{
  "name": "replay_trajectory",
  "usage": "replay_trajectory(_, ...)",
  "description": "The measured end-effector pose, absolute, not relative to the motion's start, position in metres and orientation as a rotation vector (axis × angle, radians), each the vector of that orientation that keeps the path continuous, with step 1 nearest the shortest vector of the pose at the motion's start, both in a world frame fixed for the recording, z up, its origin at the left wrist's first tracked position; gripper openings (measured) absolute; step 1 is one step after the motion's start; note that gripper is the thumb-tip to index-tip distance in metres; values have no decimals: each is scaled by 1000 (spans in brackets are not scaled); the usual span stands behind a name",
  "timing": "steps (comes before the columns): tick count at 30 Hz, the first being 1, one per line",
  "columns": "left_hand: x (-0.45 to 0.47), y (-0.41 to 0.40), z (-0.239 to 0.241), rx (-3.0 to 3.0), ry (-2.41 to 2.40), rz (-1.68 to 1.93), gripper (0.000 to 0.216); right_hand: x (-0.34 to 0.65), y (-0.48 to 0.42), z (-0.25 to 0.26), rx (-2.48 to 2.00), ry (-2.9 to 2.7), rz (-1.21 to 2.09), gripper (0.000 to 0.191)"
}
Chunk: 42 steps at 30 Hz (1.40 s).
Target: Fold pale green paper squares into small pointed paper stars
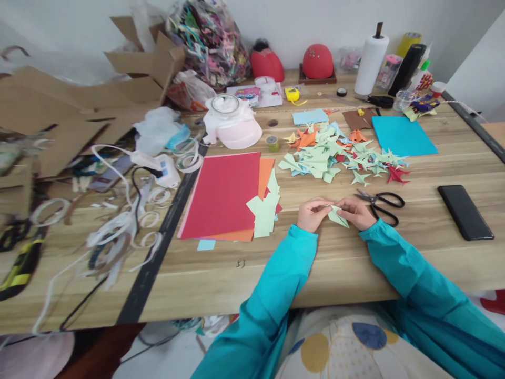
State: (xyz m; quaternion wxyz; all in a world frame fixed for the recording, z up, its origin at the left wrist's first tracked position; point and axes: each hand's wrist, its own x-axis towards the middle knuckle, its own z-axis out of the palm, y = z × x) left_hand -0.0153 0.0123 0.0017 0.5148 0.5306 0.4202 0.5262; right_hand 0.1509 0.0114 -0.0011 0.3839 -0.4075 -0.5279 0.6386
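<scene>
My left hand [312, 213] and my right hand [355, 211] meet over the wooden table [339, 263], both pinching one small light green folded paper piece [338, 216]. The fingers of each hand are closed on its edges, and the piece rests just above the table top. Black-handled scissors [382, 202] lie right behind my right hand. A small stack of light green paper squares [263, 213] lies to the left of my left hand, on the edge of red and orange sheets [223, 195].
A heap of folded green, orange and red paper shapes [339, 155] lies further back, with a blue sheet [402, 136] beside it. A black phone [464, 211] lies at the right. Tape rolls, cables and cardboard [79, 105] crowd the left side. A paper towel roll [371, 63] stands at the back.
</scene>
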Motion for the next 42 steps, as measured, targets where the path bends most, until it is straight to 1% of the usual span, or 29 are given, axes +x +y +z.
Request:
replay_trajectory(6, -19, 13, 2, 1247, 956, 1218, 13, 152, 12, -2, -1096, -1317, 1611, 32)
replay_trajectory(20, -18, 11, 9, 1068, 926, 1213, 17, 153, 13, -2, -1116, -1233, 1640, 28)
replay_trajectory(34, -20, 12, 12, 1202, 915, 1289, 15, 153, 13, -3, -1145, -1263, 1619, 30)
replay_trajectory(42, -19, 12, 9, 1065, 953, 1308, 23, 153, 13, -3, -1151, -1227, 1612, 32)
